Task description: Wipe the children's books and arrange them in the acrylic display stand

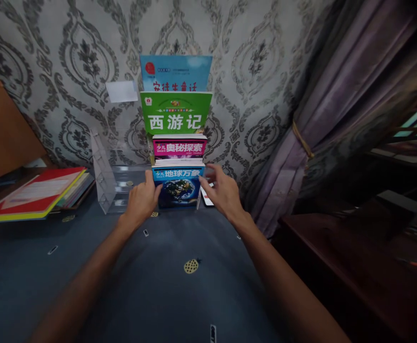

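A blue book [179, 190] with a globe on its cover stands upright at the front of a stepped row of books. My left hand [142, 197] grips its left edge, the thumb on the cover side and the fingers partly hidden. At the right edge, my right hand [224, 190] has its thumb against the cover and its fingers curled beside the book. Behind stand a magenta book [180, 148], a green book [176, 114] and, tallest, a light blue book [176, 69]. A clear acrylic rack [103, 176] with tiers stands at the left of them.
A phone-like device with a lit screen [207, 195] is partly hidden behind my right hand. Red and yellow folders [37, 190] lie stacked at the left. A white card [122, 91] is against the patterned wall. A purple curtain [322, 95] and dark furniture [337, 257] are at the right.
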Demonstrator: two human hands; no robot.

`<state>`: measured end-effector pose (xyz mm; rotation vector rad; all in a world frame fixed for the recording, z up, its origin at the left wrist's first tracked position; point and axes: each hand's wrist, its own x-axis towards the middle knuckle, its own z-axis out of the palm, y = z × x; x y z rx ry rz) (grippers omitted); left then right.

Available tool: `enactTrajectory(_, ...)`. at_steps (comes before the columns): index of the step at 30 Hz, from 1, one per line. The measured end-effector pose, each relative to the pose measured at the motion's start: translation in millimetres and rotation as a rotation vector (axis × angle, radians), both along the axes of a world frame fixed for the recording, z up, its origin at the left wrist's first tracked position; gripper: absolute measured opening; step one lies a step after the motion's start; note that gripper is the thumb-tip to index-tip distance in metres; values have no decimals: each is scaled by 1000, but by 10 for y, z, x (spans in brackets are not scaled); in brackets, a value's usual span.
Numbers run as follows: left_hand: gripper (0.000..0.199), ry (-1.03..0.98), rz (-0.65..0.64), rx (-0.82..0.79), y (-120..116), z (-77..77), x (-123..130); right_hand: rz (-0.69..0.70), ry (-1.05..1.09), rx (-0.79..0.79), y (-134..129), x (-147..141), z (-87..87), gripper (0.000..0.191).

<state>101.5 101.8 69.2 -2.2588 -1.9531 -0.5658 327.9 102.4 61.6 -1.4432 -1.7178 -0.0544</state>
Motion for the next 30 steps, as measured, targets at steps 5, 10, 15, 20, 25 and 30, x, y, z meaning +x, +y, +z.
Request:
enactTrajectory(5,72,-73,-62,93,-5,-16,-3,62,-25,288,-12,-157,65,42)
enactTrajectory(10,71,-21,-38,104,-2,-4,-10,7,-19,315,50,-230,-44,37)
enactTrajectory(15,69,-12,-33,94,12,24,-27,0,50,339,84,-251,-69,35)
enactTrajectory(20,72,-97,-78,109,41,-28,-43,60,153,312,77,-255,-30,34)
enactTrajectory(25,69,-128,-61,76,50,-86,-9,111,369,269,63,-258,-27,34)
enactTrajectory(30,55,-142,-91,105,35,-102,11,113,490,214,61,-288,15,40)
